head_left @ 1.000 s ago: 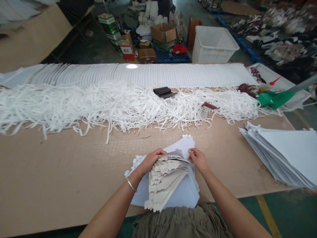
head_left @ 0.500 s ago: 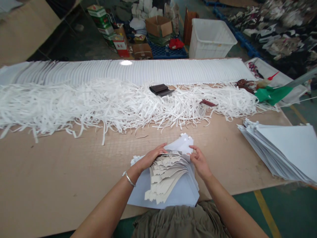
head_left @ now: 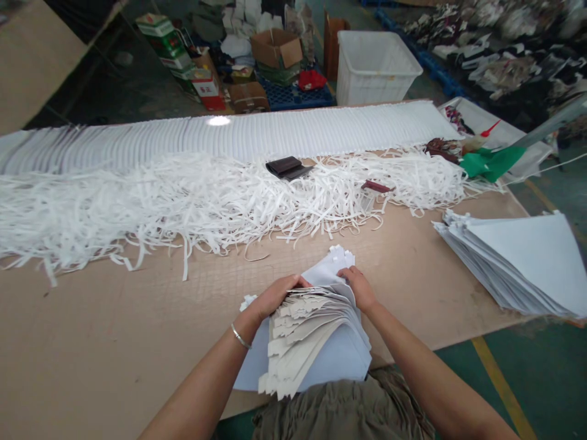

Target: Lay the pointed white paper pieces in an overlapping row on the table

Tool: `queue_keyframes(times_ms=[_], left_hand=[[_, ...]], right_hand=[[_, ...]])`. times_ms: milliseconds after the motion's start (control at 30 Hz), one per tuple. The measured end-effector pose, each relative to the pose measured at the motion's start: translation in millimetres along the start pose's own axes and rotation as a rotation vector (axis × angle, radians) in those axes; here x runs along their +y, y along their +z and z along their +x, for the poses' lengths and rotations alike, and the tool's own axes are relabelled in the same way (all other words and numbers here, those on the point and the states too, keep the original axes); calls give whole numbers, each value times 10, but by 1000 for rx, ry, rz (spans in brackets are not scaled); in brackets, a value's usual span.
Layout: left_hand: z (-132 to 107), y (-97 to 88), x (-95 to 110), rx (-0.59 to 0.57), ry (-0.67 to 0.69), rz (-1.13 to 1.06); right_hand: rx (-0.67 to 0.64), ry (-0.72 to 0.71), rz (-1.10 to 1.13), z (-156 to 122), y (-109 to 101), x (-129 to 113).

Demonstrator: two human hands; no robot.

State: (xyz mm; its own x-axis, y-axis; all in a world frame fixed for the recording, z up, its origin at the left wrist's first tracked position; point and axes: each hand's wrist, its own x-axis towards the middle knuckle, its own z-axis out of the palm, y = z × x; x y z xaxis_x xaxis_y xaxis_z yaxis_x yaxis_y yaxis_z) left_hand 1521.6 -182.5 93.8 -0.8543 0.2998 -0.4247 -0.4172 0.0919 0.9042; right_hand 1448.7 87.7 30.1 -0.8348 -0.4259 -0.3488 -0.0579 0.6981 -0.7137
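Note:
A stack of sheets [head_left: 328, 357], white on one face and beige on the other, lies near the table's front edge against my body. Several of its upper sheets are bent over, so their beige undersides and notched ends fan out toward me. My left hand [head_left: 277, 296] presses on the fold from the left, its fingers partly behind the bent sheets. At the right side of the fold, my right hand [head_left: 360, 287] has its fingers curled onto the sheets' edge. Beyond both hands a white notched corner of the stack sticks out on the table.
White strips [head_left: 220, 195] lie heaped across the table, with a dark folded piece [head_left: 287, 167] and a dark red piece [head_left: 377, 186] on top. Behind them runs a long row of overlapping white sheets [head_left: 275, 131]. Another white stack [head_left: 518, 256] rests at the right; a white bin [head_left: 376, 67] stands beyond.
My right hand has moved in from pointing fingers to curled fingers on the sheets' edge. The bent sheets fan further toward me. The view has shifted slightly.

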Motion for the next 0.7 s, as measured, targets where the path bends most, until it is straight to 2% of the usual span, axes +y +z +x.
queue_keyframes(times_ms=[133,200,267,367,433,567,633,700], left_hand=[[27,-10,-74,107,-30,38],[42,-14,-84,81,-15,17],[54,-16,-67,33,25,59],[62,-17,-38,16,89,193],[61,-20,-42,29,137,251],[51,-37,-87,32,120,253],[49,-48,-96,30,82,230],[49,-57,-93,-8,67,196]], right_hand=[[-52,17,651,-197,-22,-129],[-58,94,776,-222,-51,-165],[-9,140,603,-168,-78,-153],[53,118,100,-11,-91,-69],[55,93,-43,64,-79,-17],[28,37,13,18,-48,-30],[13,3,232,-73,-46,-78],[-7,15,552,-143,-55,-116]])
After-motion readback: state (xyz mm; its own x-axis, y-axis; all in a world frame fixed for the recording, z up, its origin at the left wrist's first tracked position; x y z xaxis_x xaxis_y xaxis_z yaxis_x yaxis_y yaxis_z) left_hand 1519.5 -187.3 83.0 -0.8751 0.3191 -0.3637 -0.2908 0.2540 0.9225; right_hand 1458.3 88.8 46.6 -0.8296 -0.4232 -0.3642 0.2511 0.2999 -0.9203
